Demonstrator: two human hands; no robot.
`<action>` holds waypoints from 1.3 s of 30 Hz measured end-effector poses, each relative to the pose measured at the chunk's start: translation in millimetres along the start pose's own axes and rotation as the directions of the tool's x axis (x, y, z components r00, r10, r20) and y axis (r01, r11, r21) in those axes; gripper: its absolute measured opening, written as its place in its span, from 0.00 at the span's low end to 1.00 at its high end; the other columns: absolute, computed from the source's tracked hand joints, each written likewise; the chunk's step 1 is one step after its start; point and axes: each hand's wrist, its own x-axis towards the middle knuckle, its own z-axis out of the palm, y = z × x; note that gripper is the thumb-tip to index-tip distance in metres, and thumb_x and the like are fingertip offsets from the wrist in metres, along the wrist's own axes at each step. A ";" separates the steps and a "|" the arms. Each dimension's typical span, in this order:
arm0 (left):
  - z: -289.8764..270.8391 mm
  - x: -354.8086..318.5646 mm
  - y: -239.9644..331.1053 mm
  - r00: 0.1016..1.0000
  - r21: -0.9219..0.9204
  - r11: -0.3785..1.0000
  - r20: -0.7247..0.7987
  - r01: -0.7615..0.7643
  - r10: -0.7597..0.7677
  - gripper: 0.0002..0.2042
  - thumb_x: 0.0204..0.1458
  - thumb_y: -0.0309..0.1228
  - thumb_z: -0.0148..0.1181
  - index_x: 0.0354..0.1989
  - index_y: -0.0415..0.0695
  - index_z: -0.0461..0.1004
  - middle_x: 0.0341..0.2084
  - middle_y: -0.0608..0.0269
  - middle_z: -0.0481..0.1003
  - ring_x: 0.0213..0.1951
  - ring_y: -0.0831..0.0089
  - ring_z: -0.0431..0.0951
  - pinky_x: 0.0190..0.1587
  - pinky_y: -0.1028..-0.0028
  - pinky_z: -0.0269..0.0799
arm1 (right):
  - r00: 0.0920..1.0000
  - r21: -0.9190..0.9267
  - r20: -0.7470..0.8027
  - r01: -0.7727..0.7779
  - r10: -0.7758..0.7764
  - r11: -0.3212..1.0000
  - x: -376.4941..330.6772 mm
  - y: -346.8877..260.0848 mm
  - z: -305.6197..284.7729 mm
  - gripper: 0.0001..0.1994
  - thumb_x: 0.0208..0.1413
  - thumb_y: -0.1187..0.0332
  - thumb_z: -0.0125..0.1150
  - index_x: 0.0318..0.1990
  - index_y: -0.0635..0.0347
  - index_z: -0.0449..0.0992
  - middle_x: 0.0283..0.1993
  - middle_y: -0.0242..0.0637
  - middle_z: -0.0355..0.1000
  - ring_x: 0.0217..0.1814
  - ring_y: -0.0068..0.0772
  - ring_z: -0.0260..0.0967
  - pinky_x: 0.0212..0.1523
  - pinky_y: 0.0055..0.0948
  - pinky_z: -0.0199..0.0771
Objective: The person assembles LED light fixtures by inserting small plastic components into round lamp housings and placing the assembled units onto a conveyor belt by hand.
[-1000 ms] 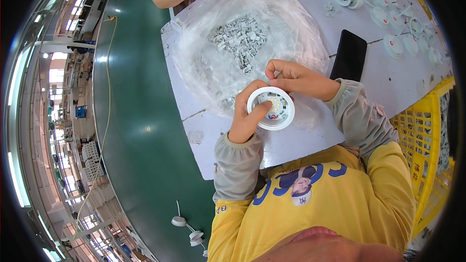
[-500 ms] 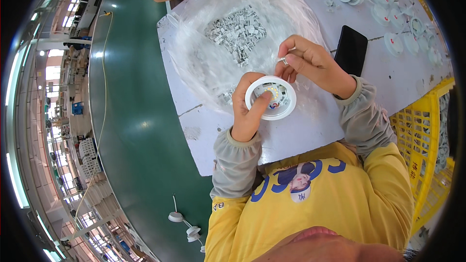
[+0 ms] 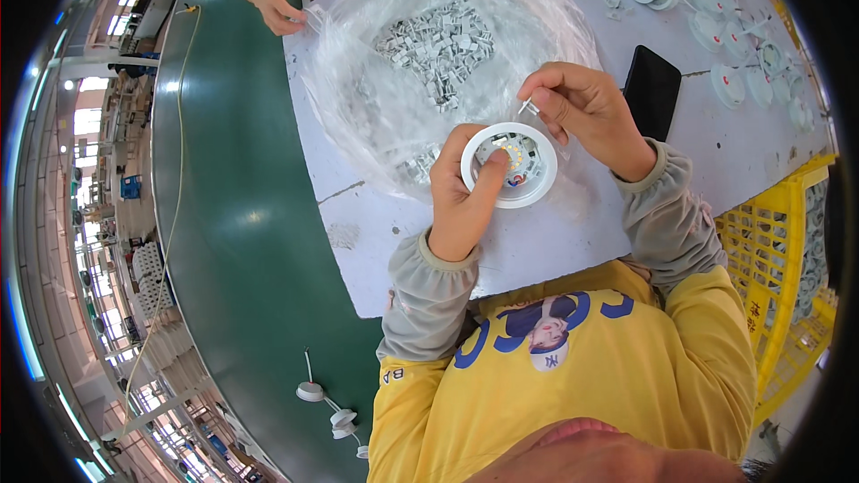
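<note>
My left hand (image 3: pixel 465 192) grips a round white lamp housing (image 3: pixel 543 181), its thumb pressed inside against a circuit board (image 3: pixel 523 157) with small yellow LEDs. Just above the housing's right rim, my right hand (image 3: pixel 577 112) pinches a small white clip-like part (image 3: pixel 529 107) between thumb and fingertips. The part and the housing are apart. Beyond both hands lies an opened clear plastic bag (image 3: pixel 349 98) with a heap of similar small white parts (image 3: pixel 443 49) in it.
A black phone (image 3: pixel 651 94) lies right of my right hand. Several lamp housings (image 3: pixel 729 85) crowd the far right of the table. A yellow crate (image 3: pixel 761 233) stands at right. Across the table is a co-worker's hand (image 3: pixel 273 2). The green surface (image 3: pixel 259 179) carries a few lamps (image 3: pixel 310 391).
My left hand and the housing have shifted slightly right and up. The small part in my right hand has turned and shows more. A co-worker's hand has moved left to the bag's edge.
</note>
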 end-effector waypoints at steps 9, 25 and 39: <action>4.0 1.4 1.6 0.999 -0.030 0.999 0.028 -0.025 0.026 0.06 0.52 0.26 0.51 0.35 0.38 0.67 0.27 0.68 0.70 0.30 0.86 0.66 0.33 0.83 0.63 | 0.997 -0.079 -0.073 0.000 -0.006 0.997 -2.4 3.3 2.5 0.07 0.53 0.74 0.53 0.37 0.70 0.70 0.29 0.35 0.72 0.31 0.19 0.70 0.33 0.17 0.72; 4.1 2.4 -2.6 0.982 -0.087 0.984 0.123 0.157 -0.146 0.07 0.51 0.26 0.51 0.36 0.37 0.66 0.28 0.67 0.70 0.31 0.84 0.67 0.34 0.83 0.63 | 0.995 -0.104 0.073 -0.067 0.075 0.992 1.0 4.2 -6.6 0.05 0.51 0.75 0.54 0.35 0.66 0.70 0.29 0.30 0.71 0.29 0.14 0.68 0.31 0.12 0.68; 7.1 0.1 -3.5 0.985 -0.184 0.973 0.124 0.138 -0.117 0.14 0.51 0.26 0.51 0.45 0.37 0.60 0.35 0.64 0.70 0.38 0.82 0.69 0.39 0.82 0.65 | 0.990 -0.126 0.130 -0.036 0.052 0.991 -1.4 3.8 -5.8 0.04 0.50 0.76 0.56 0.34 0.64 0.69 0.26 0.29 0.71 0.27 0.11 0.67 0.25 0.09 0.66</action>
